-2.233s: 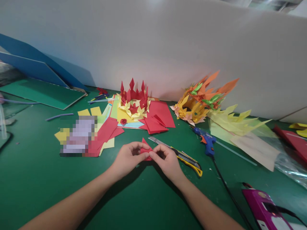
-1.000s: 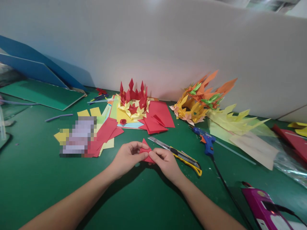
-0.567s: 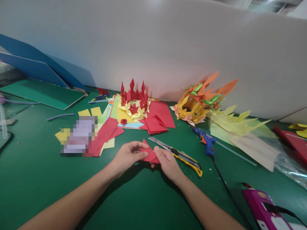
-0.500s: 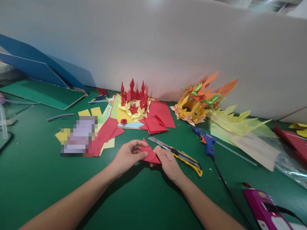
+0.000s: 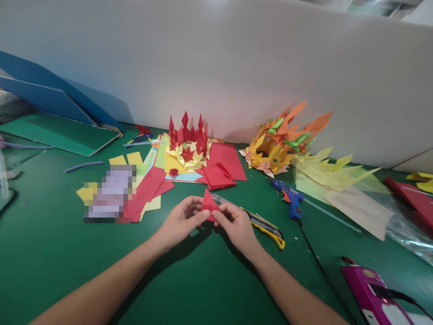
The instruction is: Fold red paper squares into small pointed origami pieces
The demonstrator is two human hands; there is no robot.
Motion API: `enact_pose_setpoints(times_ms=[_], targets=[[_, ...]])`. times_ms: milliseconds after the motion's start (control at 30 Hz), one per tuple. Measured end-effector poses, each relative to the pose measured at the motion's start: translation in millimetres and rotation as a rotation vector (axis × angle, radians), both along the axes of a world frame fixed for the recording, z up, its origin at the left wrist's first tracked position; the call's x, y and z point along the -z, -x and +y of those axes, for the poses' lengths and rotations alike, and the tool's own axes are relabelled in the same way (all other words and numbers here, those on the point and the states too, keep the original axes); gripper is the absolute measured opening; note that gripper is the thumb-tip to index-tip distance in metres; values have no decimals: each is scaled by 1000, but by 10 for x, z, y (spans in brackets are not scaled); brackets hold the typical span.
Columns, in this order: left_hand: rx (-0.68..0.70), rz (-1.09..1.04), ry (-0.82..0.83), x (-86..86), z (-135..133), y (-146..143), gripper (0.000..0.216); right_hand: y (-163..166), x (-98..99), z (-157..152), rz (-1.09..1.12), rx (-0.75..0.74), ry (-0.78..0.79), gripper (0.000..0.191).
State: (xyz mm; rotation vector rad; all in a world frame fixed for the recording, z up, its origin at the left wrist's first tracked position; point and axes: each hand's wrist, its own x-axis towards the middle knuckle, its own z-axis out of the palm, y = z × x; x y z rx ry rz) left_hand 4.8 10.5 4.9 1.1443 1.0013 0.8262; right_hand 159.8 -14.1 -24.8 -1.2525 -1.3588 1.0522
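Observation:
A folded piece of red paper (image 5: pixel 209 201), its point facing up and away, is held between my two hands above the green table. My left hand (image 5: pixel 184 221) pinches its left side, thumb on top and the other fingers curled behind. The right side is gripped by my right hand (image 5: pixel 237 225), thumb pressed on the front near the other thumb. Just behind my right hand lies a yellow utility knife (image 5: pixel 267 225) with its blade out, partly covered by the fingers. Cut red paper strips (image 5: pixel 149 189) lie left of my hands, and red folded sheets (image 5: pixel 216 176) lie beyond them.
A red and yellow paper crown (image 5: pixel 188 144) stands at the back. To its right are an orange paper crown (image 5: pixel 270 149) and pale yellow paper cutouts (image 5: pixel 328 169). A blue glue gun (image 5: pixel 291 203) trails its cord towards a purple power box (image 5: pixel 368 289). A blurred-out phone (image 5: pixel 113 189) lies left.
The red paper has turned so that its point faces up, and it shows as a narrower triangle. My right hand has shifted, its thumb now pressing beside my left thumb.

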Motion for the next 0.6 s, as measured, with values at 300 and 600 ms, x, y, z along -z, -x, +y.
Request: enact_pose_setpoints(times_ms=[300, 600], targets=[[28, -80, 192, 17, 15, 36, 53, -47, 6, -42, -278, 83, -411, 12], [0, -194, 304, 7, 61, 100, 44, -56, 11, -35, -379, 19, -534, 37]])
